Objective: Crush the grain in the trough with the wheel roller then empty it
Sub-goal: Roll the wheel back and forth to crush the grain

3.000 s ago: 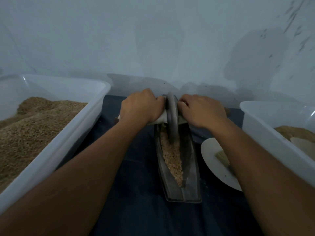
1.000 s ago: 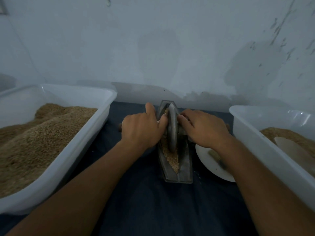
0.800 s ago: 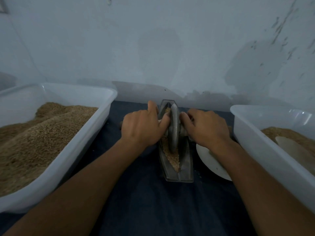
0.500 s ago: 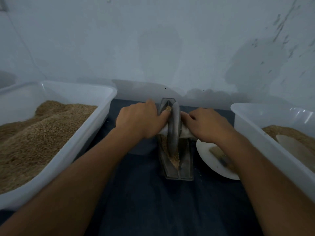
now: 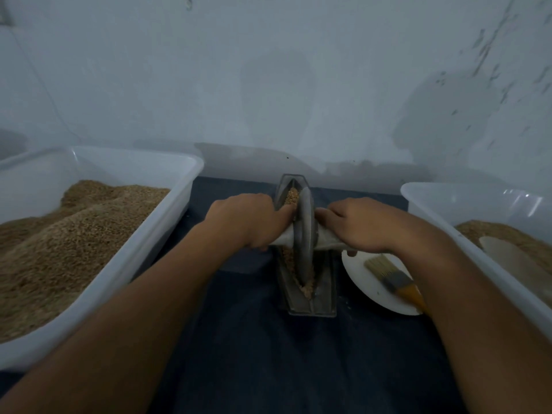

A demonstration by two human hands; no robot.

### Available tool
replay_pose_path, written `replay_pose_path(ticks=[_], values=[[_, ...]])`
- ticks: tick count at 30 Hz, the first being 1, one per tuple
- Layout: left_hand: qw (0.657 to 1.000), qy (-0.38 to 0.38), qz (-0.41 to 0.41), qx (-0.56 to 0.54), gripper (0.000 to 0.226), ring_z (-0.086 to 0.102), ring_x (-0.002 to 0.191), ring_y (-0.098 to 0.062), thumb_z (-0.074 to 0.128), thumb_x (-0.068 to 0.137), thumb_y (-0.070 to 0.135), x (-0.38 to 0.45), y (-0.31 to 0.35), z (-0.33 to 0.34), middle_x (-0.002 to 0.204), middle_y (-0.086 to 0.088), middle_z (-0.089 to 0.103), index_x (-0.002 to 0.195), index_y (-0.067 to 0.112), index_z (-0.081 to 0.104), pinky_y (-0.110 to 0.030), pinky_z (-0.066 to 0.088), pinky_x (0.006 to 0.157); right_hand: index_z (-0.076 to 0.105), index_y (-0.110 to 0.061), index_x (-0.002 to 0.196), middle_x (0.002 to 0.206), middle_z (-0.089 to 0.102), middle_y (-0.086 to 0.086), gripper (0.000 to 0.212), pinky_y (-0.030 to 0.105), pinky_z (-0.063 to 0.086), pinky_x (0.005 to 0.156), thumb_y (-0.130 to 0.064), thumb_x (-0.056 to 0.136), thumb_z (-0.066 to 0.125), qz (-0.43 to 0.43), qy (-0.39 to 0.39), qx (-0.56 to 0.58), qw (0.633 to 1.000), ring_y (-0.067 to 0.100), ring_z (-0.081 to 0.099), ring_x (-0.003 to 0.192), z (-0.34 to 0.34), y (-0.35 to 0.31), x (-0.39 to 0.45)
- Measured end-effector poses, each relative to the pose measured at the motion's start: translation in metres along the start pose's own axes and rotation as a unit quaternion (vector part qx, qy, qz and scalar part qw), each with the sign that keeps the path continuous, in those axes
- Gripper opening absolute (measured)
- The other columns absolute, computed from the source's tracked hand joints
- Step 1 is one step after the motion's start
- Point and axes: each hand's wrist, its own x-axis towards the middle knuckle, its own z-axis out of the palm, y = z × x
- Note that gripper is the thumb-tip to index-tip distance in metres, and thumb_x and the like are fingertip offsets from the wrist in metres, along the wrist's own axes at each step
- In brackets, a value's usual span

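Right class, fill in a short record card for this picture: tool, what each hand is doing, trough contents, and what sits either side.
Tool: wheel roller, upright in the trough
Left hand: grips the roller's left handle
Right hand: grips the right handle
Trough contents: grain, not yet emptied
Left side: white tub heaped with grain
Right side: white plate bearing a paintbrush; second tub

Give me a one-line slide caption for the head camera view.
Both hands, left hand and right hand, grip the wheel roller standing in the grain-filled trough.
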Motion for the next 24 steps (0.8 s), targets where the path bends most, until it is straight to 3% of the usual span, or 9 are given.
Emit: replay_pose_path(ticks=[2,4,8,11,18,24], values=[[1.0,0.021,-0.017,-0.007,0.069,0.057,0.07,-0.021,0.01,0.073,0.07,0.003,-0.005,0.004,0.077,0.0,0.059,0.085,0.02,0.055,-0.04,0.045,0.067,0.059,-0.026,0.084,0.077,0.066,-0.002,0.055,0.032,0.047,0.068,-0.062,0.101,0.021,0.006,0.027,-0.018,0.999,0.013,0.061,0.071,0.003,0.0,0.003],[0.999,0.031,-0.003,-0.015,0.072,0.049,0.072,-0.021,0.0,0.062,0.07,0.005,-0.01,0.011,0.082,-0.001,0.051,0.086,0.022,0.049,-0.039,0.037,0.065,0.051,-0.031,0.077,0.075,0.058,-0.008,0.05,0.032,0.041,0.058,-0.063,0.099,0.021,0.007,0.098,-0.071,0.993,0.011,0.054,0.068,0.01,0.002,0.008],[0.992,0.098,-0.054,-0.059,0.062,0.049,0.067,-0.017,0.008,0.079,0.073,0.008,-0.016,0.026,0.075,0.004,0.053,0.077,0.026,0.048,-0.037,0.037,0.064,0.041,-0.031,0.072,0.063,0.04,-0.013,0.04,0.027,0.021,0.048,-0.057,0.099,0.026,0.0,0.243,-0.126,0.962,0.01,0.037,0.054,0.026,0.005,0.02],[0.987,0.139,-0.07,-0.047,0.061,0.045,0.063,-0.016,0.009,0.082,0.075,0.014,-0.013,0.03,0.071,0.006,0.051,0.076,0.028,0.048,-0.037,0.036,0.063,0.043,-0.032,0.075,0.062,0.039,-0.013,0.036,0.026,0.019,0.048,-0.054,0.099,0.026,-0.002,0.26,-0.114,0.959,0.007,0.034,0.053,0.031,0.011,0.029],[0.986,0.129,-0.102,-0.04,0.062,0.049,0.07,-0.025,0.01,0.081,0.074,0.028,-0.014,0.029,0.076,0.001,0.051,0.082,0.028,0.051,-0.038,0.035,0.064,0.055,-0.03,0.081,0.066,0.048,-0.008,0.034,0.026,0.023,0.048,-0.049,0.096,0.031,0.023,0.293,-0.105,0.95,0.015,0.039,0.055,0.033,0.017,0.051],[0.985,0.124,-0.111,-0.037,0.064,0.049,0.074,-0.026,0.014,0.085,0.072,0.044,-0.015,0.026,0.096,-0.006,0.064,0.098,0.025,0.056,-0.04,0.037,0.066,0.06,-0.027,0.085,0.079,0.053,-0.006,0.03,0.032,0.028,0.054,-0.043,0.097,0.037,0.036,0.223,-0.05,0.973,0.021,0.048,0.071,0.026,0.024,0.071]])
